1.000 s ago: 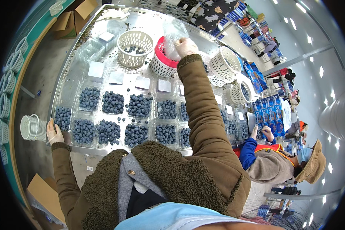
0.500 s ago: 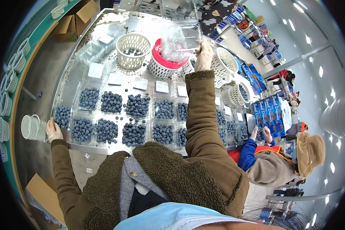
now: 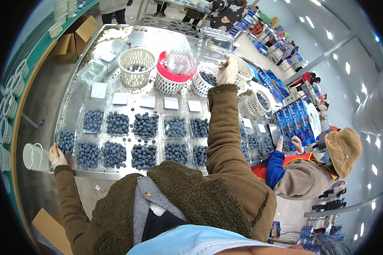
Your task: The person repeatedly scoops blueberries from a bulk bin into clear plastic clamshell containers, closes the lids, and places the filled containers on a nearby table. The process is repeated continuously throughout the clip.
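My right hand [image 3: 227,70], gloved, reaches far across the metal table [image 3: 72,97] and grips the lower edge of an empty clear clamshell box [image 3: 215,41]. It holds the box above a white basket with some blueberries [image 3: 205,80]. My left hand [image 3: 56,156], also gloved, rests flat on the table's near left edge, holding nothing, right beside a filled blueberry clamshell [image 3: 67,141]. Several open clamshells full of blueberries [image 3: 145,125] lie in rows between my arms, with white pads [image 3: 147,101] behind them.
A red basket of clear clamshells [image 3: 174,72] and a white basket [image 3: 136,67] stand at the back. Stacked white baskets [image 3: 35,156] sit left of the table, with cardboard boxes [image 3: 72,40] beyond. To the right, a person in a tan hat [image 3: 342,148] works near blue cartons [image 3: 295,123].
My right hand left the red basket and swung right, lifting a clear clamshell over the white basket. My left hand has stayed on the table edge.
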Action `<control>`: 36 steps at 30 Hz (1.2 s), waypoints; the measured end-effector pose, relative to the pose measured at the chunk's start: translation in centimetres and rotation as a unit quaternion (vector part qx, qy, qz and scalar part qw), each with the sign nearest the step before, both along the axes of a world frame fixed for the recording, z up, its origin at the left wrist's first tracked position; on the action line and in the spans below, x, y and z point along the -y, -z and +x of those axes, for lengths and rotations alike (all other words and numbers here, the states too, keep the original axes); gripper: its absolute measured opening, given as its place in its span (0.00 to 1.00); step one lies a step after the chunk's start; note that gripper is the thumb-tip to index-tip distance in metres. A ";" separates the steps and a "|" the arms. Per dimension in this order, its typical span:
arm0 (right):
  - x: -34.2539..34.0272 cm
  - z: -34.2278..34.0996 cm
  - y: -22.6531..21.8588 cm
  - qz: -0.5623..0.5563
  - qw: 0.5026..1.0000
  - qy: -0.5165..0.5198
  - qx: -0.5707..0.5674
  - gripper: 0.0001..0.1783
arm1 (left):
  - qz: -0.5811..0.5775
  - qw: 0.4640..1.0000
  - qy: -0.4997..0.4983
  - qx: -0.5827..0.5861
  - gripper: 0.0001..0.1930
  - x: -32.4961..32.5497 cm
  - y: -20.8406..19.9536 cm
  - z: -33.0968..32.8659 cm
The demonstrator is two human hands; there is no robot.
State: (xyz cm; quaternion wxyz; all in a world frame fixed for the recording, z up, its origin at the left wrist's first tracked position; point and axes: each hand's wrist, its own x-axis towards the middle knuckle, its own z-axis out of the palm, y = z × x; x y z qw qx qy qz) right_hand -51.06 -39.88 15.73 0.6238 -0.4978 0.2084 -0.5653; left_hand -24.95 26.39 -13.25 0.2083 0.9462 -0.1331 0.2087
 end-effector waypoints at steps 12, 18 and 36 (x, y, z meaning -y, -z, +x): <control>3.0 3.5 -1.7 0.046 0.998 -0.038 0.006 0.13 | -0.026 1.000 -0.004 0.013 0.16 -0.3 0.0 -0.4; 2.5 4.5 -1.7 0.074 0.994 -0.069 0.041 0.11 | -0.038 0.999 0.004 0.016 0.16 -0.4 0.0 -0.4; 1.7 4.6 -0.7 0.060 0.992 -0.109 0.029 0.13 | -0.052 0.998 0.009 0.028 0.15 -0.2 -0.5 -0.7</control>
